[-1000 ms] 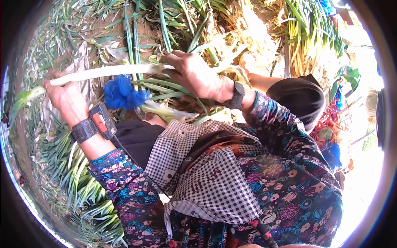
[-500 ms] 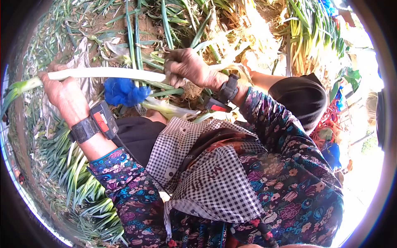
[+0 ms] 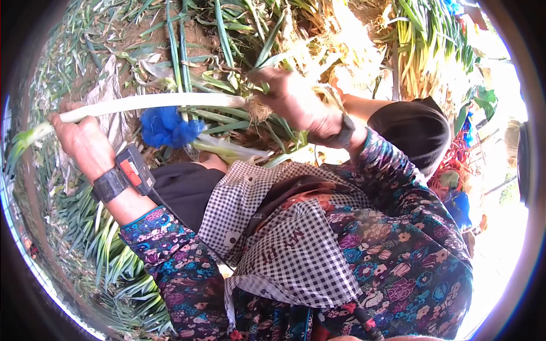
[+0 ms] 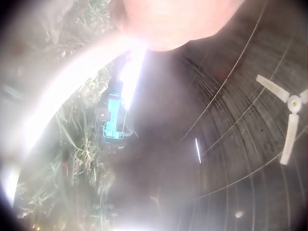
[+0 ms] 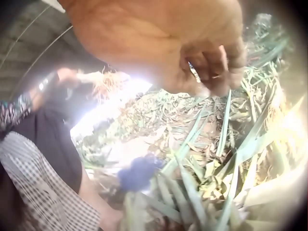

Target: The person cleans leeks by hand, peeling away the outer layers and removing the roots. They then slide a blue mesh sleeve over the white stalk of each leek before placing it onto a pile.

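A long white-stemmed leek [image 3: 153,101] stretches across the upper left of the head view, roots at its right end and green leaves at its left. My left hand [image 3: 85,142] grips it close to the leaves. In the head view my right hand [image 3: 298,108] is just beyond the roots, blurred. The right wrist view shows that hand [image 5: 163,38] with curled fingers [image 5: 211,70], apart from the leek's roots [image 5: 108,83]; nothing is plainly seen in them. Glare hides much of the left wrist view, where part of my left hand [image 4: 173,21] shows.
Blue netting [image 3: 170,126] lies below the leek. Loose leaves and stalks cover the ground around it. Leek piles [image 3: 122,261] are at lower left, with a bundle [image 3: 424,51] at upper right. A dark-covered knee [image 3: 406,133] is beside my right forearm.
My right hand was at the leek's root end and has moved right, away from it, uncovering the roots. My left hand keeps its grip, with only a slight shift.
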A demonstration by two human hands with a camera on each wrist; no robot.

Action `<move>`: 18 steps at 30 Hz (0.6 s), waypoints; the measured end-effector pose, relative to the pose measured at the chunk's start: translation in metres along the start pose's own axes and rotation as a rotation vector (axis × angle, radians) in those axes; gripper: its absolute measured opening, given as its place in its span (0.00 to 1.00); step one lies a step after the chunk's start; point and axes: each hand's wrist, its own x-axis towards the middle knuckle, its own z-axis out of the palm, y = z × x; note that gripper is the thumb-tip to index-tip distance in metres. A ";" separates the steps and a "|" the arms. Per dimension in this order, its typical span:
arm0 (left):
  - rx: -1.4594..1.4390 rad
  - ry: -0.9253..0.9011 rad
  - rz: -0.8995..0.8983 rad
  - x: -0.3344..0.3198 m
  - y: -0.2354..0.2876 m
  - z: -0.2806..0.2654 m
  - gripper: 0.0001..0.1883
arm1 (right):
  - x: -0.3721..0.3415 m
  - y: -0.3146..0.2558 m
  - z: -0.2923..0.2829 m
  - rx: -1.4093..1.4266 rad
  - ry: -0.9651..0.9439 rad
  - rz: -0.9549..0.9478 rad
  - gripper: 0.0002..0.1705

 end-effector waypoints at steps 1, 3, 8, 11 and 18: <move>-0.003 -0.004 0.006 0.010 -0.004 0.000 0.07 | 0.002 -0.006 0.012 -0.036 -0.089 -0.027 0.15; -0.787 0.167 -0.440 0.025 -0.003 0.005 0.11 | 0.005 -0.009 0.032 -0.070 -0.173 -0.049 0.17; -0.718 0.242 -0.344 0.001 0.077 0.033 0.20 | 0.013 -0.018 0.028 0.525 -0.253 0.144 0.10; -0.812 0.044 -0.250 -0.013 0.080 0.042 0.23 | 0.018 -0.026 0.013 0.798 -0.432 0.342 0.12; -0.742 -0.131 -0.211 -0.016 0.085 0.041 0.20 | 0.014 -0.028 0.025 0.814 -0.454 0.219 0.12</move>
